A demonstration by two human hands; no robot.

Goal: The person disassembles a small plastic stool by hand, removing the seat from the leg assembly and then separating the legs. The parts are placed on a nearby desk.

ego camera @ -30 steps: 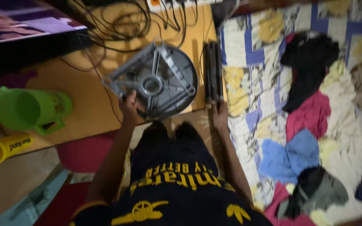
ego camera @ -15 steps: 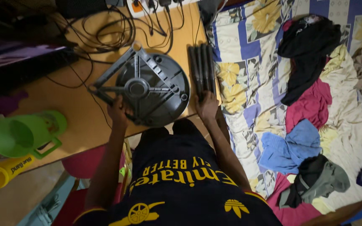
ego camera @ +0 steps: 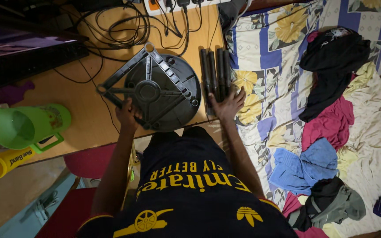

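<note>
grey round base (ego camera: 162, 90) gripped by left hand (ego camera: 128, 113) | right hand (ego camera: 226, 105) spread on dark rods (ego camera: 216, 75)

We see a dark grey round base (ego camera: 162, 91), seemingly black rods (ego camera: 216, 75), an orange-brown desk (ego camera: 80, 119), a green jug (ego camera: 25, 128) and a blue-and-yellow flowered bedsheet (ego camera: 270, 57).

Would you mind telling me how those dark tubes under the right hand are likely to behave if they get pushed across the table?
The dark tubes look round and lie loose side by side, so they would probably roll apart. They seem stiff. They sit near the table edge beside the bed, so one might drop off. The right hand rests on their near ends.
</note>
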